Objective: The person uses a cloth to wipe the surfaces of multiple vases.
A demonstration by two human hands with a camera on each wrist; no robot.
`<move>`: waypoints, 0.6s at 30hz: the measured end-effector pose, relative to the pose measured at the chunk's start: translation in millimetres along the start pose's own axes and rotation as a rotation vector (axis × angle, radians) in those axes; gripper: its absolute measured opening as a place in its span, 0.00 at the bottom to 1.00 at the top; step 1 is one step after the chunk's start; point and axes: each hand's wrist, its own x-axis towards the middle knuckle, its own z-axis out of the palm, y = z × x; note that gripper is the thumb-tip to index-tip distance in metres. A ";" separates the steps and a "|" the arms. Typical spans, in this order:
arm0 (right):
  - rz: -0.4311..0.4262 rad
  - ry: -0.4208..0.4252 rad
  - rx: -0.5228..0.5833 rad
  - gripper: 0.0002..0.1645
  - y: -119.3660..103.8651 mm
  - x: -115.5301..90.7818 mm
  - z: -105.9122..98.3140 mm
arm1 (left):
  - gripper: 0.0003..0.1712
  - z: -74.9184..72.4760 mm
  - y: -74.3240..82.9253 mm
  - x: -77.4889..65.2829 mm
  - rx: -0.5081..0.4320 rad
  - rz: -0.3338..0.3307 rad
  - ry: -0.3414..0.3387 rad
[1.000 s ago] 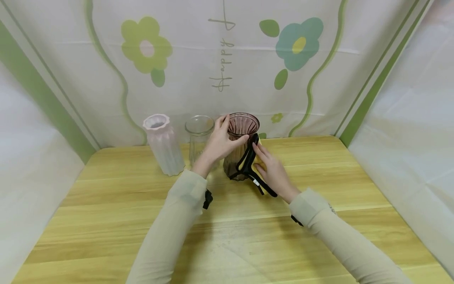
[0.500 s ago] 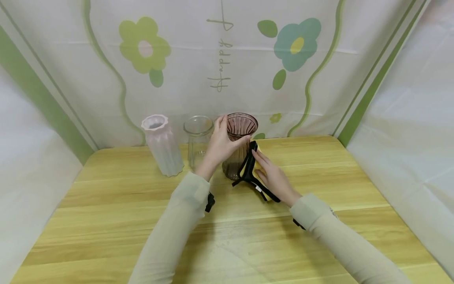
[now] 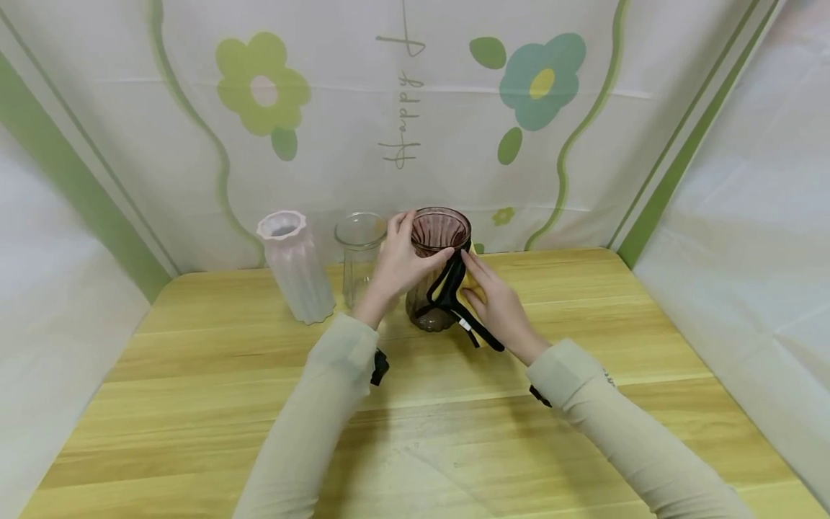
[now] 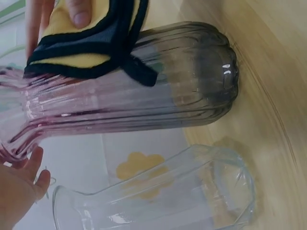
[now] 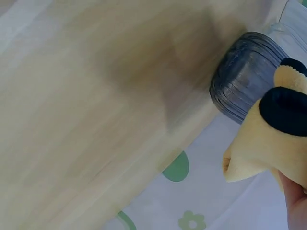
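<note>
Floral fabric backs the table. Left hand grips the purple vase; right hand holds yellow cloth against its right side.

The word "Happy" is seen in thin script on the white backdrop behind the counter, turned sideways and read from bottom to top; a further letter is cut off at the upper edge. On the black-trimmed yellow cloth, a small white label cannot be read.
</note>
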 end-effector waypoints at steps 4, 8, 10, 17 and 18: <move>0.010 -0.024 0.011 0.39 2.3 -3.6 3.8 | 0.55 -1.9 -3.4 2.0 -0.007 0.032 -0.037; 0.031 -0.063 0.007 0.40 9.4 -10.5 10.1 | 0.55 -1.5 -6.1 3.5 -0.048 0.048 -0.060; 0.044 -0.088 -0.004 0.40 13.0 -14.9 13.2 | 0.56 -1.4 -6.5 3.6 -0.066 0.046 -0.066; 0.059 -0.179 -0.046 0.40 21.8 -27.6 15.6 | 0.60 0.5 -3.7 0.9 -0.124 -0.012 -0.068; 0.059 -0.190 -0.049 0.39 22.2 -28.0 14.6 | 0.60 0.9 -3.3 0.5 -0.135 -0.021 -0.065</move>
